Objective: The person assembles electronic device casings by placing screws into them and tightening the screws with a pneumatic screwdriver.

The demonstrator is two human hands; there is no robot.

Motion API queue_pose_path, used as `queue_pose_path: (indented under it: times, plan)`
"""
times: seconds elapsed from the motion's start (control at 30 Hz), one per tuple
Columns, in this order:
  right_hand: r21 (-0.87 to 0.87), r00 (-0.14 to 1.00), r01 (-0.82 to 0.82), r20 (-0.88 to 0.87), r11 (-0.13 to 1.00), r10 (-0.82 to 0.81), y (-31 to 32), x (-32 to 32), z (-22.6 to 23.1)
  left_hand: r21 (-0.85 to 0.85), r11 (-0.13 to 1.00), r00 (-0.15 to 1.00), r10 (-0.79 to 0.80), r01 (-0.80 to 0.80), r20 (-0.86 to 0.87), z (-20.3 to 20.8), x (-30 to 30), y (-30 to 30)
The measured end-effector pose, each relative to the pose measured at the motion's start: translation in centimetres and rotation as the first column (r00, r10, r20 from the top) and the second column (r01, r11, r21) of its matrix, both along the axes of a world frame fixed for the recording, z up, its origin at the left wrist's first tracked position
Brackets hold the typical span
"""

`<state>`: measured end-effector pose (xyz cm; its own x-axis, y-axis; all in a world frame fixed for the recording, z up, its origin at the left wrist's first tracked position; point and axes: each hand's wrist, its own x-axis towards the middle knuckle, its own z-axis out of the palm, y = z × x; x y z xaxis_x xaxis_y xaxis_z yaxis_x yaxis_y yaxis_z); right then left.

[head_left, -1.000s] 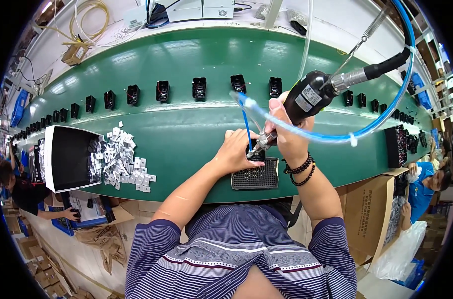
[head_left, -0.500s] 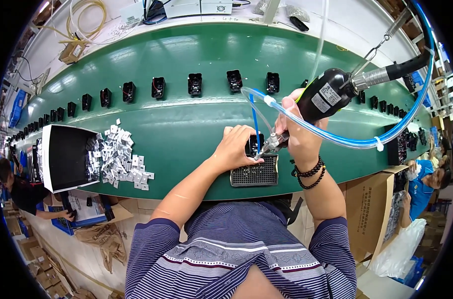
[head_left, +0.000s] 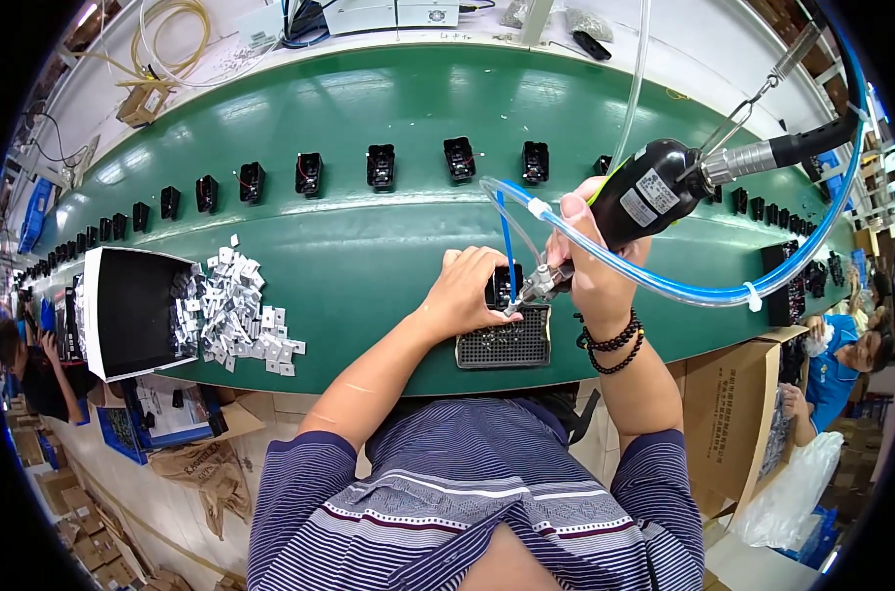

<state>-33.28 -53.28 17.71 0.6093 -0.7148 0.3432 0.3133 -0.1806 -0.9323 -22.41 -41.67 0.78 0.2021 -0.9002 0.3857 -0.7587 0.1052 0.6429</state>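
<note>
My right hand (head_left: 597,258) is wrapped round a black electric screwdriver (head_left: 654,192), tilted with its metal nose (head_left: 541,284) down to the left. A clear-and-blue hose (head_left: 654,284) loops from the nose. The tip meets a small black plastic housing (head_left: 504,283), mostly covered by fingers and tool. My left hand (head_left: 464,291) grips this housing from the left, thumb by the screwdriver tip. Just in front lies a grey gridded tray (head_left: 504,363) with small screws on it.
A white box (head_left: 95,313) lies tipped at left, silvery square plates (head_left: 233,305) spilling out. Similar black housings (head_left: 381,167) line the far strip of the green bench (head_left: 369,251). A cable and spring hook (head_left: 748,103) hold the screwdriver. Co-workers (head_left: 831,364) sit at both sides.
The row of black housings has shifted slightly left. The screwdriver's upper end has moved a little right, while its tip stays at the housing. At far left, a co-worker's hand has risen.
</note>
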Motion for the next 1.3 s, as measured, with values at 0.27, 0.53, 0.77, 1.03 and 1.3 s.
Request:
queue_pose_path:
  times: [0.27,0.53,0.77,1.03,1.3]
  plan:
    - [0.055,0.999,0.016,0.028,0.998,-0.018,0.8,0.2,-0.6,-0.033,0.999,0.999,-0.028,0.027,-0.029,-0.9,0.2,0.1]
    - [0.058,0.999,-0.004,0.037,0.998,0.002,-1.1,-0.5,4.6,0.061,0.997,0.997,-0.042,0.046,-0.071,0.1,0.1,-0.1]
    - [0.081,0.988,-0.117,0.11,0.99,0.108,-2.4,-4.5,4.7,0.142,0.98,0.991,-0.134,0.136,-0.021,2.8,-2.3,-13.8]
    - [-0.179,0.997,0.077,0.0,0.981,-0.078,-5.6,-8.2,-0.5,0.11,0.992,0.964,-0.084,0.058,0.252,3.3,-8.8,-33.0]
    - [-0.001,0.989,0.017,-0.147,1.0,-0.017,-7.9,-9.7,0.4,-0.213,0.976,0.978,0.089,-0.047,0.189,2.2,-7.3,-30.3]
